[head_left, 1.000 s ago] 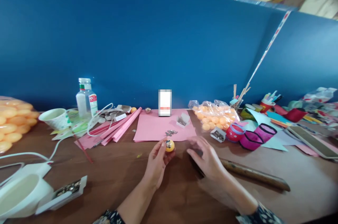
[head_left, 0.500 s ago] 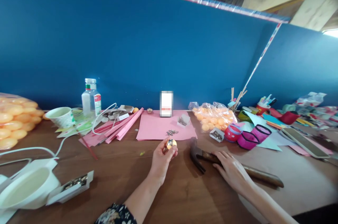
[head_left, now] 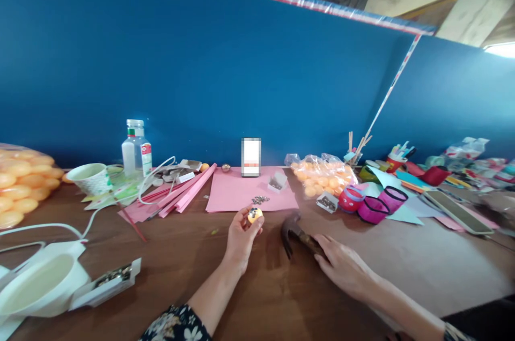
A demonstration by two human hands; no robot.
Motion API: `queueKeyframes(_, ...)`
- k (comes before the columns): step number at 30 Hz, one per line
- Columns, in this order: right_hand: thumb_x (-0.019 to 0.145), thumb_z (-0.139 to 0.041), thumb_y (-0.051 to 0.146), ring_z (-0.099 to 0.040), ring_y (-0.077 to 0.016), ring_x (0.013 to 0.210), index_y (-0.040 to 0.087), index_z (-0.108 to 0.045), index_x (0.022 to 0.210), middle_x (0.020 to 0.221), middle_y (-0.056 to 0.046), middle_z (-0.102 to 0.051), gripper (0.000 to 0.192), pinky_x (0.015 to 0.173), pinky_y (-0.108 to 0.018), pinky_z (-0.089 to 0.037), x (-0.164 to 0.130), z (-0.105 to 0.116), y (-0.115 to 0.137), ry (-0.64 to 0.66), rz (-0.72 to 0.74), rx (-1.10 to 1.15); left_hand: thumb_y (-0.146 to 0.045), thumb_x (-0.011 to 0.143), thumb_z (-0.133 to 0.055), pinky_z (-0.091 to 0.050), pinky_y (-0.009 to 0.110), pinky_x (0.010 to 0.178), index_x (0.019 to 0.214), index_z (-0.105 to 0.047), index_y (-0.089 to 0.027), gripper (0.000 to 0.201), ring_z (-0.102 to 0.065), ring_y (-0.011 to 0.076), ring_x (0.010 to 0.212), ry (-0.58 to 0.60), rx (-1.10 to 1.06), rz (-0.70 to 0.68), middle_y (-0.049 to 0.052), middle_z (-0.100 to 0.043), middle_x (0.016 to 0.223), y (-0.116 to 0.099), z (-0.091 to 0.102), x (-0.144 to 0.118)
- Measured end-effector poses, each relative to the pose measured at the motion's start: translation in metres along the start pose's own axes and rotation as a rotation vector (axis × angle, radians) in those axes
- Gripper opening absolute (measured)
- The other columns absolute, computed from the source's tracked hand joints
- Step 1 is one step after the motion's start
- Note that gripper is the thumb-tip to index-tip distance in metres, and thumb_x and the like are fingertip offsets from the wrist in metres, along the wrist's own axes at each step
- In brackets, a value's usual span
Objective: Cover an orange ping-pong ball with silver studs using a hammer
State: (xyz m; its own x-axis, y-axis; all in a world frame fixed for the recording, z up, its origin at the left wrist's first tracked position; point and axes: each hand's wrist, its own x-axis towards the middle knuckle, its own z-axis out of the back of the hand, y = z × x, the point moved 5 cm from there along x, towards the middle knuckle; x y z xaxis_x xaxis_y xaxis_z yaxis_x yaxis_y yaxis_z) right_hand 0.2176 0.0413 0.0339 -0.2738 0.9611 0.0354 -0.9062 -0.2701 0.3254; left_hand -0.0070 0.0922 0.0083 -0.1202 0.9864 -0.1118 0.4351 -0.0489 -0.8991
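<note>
My left hand (head_left: 242,242) is closed round an orange ping-pong ball (head_left: 255,216), pinched between thumb and fingers. Shiny metal pieces that look like thumbtacks cover part of the ball's top. To the right, my right hand (head_left: 341,265) is closed over the wooden handle of a claw hammer (head_left: 290,228), which lies on the table with its head pointing left. Most of the handle is hidden by the hand and forearm. Just beyond the ball, a small heap of thumbtacks (head_left: 259,200) rests on a pink paper sheet (head_left: 225,193).
A bag of orange balls (head_left: 322,175) and an open box of tacks (head_left: 327,202) stand right of the paper. Magenta cuffs (head_left: 376,209) lie farther right. At left are a white hot-glue-like bowl (head_left: 44,287), another tack box (head_left: 116,279), a paper cup (head_left: 89,177) and a bottle (head_left: 137,150).
My right hand has closed round the hammer handle, and the hammer has shifted left and turned slightly. My left hand has tilted the ball a little.
</note>
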Motion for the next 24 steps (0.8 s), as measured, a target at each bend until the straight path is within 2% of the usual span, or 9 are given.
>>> queueKeyframes(3,0.081,-0.040,0.024,-0.056,-0.0194,0.085,0.019,-0.049,0.105,0.094,-0.006,-0.060,0.026,0.076,-0.031,-0.042,-0.002,0.006,0.002,-0.073,-0.013,0.238,-0.028,0.060,-0.070,-0.048,0.022,0.062,0.105,-0.056,-0.017,0.049,-0.055,0.0091,0.068,0.017,0.043,-0.022,0.003,-0.062,0.086,0.000,-0.001,0.001)
queueKeyframes(6,0.082,-0.043,0.031,-0.053,-0.0152,0.066,0.018,-0.049,0.091,0.072,0.000,-0.056,0.017,0.063,-0.026,-0.042,-0.006,0.011,0.009,-0.124,-0.078,0.422,-0.028,0.060,-0.070,-0.050,0.026,0.064,0.108,-0.057,-0.017,0.051,-0.057,0.0116,0.069,0.073,0.043,-0.016,0.003,-0.063,0.084,0.003,-0.005,-0.001)
queueKeyframes(8,0.083,-0.044,0.034,-0.046,-0.0119,0.055,0.018,-0.046,0.085,0.061,0.004,-0.048,0.016,0.054,-0.023,-0.039,-0.010,0.014,0.016,-0.099,-0.125,0.545,-0.027,0.060,-0.070,-0.050,0.028,0.067,0.110,-0.056,-0.018,0.053,-0.059,0.0127,0.070,0.115,0.055,-0.012,0.003,-0.064,0.085,0.004,-0.009,-0.003)
queueKeyframes(11,0.086,-0.038,0.035,-0.042,-0.0098,0.049,0.019,-0.040,0.079,0.055,0.006,-0.043,0.018,0.049,-0.022,-0.036,-0.016,0.019,0.030,-0.013,-0.141,0.696,-0.025,0.059,-0.069,-0.050,0.028,0.069,0.112,-0.056,-0.018,0.055,-0.060,0.0132,0.071,0.166,0.106,-0.054,0.004,-0.065,0.091,0.003,-0.013,-0.006)
queueKeyframes(15,0.088,-0.035,0.034,-0.044,-0.0095,0.049,0.020,-0.038,0.078,0.054,0.006,-0.044,0.018,0.050,-0.021,-0.036,-0.023,0.030,0.046,0.030,-0.135,0.739,-0.023,0.058,-0.070,-0.049,0.028,0.070,0.109,-0.058,-0.015,0.053,-0.061,0.0157,0.074,0.181,0.185,-0.090,0.006,-0.067,0.090,0.004,-0.014,-0.006)
queueKeyframes(18,0.088,-0.036,0.034,-0.044,-0.0091,0.050,0.020,-0.038,0.076,0.054,0.006,-0.045,0.018,0.052,-0.021,-0.037,-0.025,0.034,0.053,-0.004,-0.132,0.716,-0.023,0.058,-0.070,-0.048,0.029,0.074,0.107,-0.059,-0.015,0.051,-0.062,0.0176,0.079,0.184,0.202,-0.097,0.007,-0.068,0.094,0.007,-0.013,-0.004)
queueKeyframes(20,0.088,-0.036,0.033,-0.044,-0.0089,0.049,0.020,-0.039,0.076,0.054,0.006,-0.045,0.018,0.051,-0.020,-0.036,-0.025,0.033,0.057,-0.021,-0.128,0.704,-0.022,0.058,-0.071,-0.047,0.030,0.077,0.106,-0.060,-0.016,0.050,-0.062,0.0188,0.085,0.186,0.184,-0.101,0.007,-0.067,0.097,0.008,-0.012,-0.004)
queueKeyframes(24,0.087,-0.037,0.034,-0.042,-0.0087,0.047,0.020,-0.040,0.079,0.054,0.006,-0.044,0.017,0.047,-0.020,-0.034,-0.023,0.024,0.061,0.030,-0.128,0.742,-0.021,0.056,-0.071,-0.046,0.031,0.080,0.105,-0.061,-0.015,0.050,-0.062,0.0196,0.087,0.196,0.144,-0.082,0.007,-0.067,0.098,0.008,-0.013,-0.005)
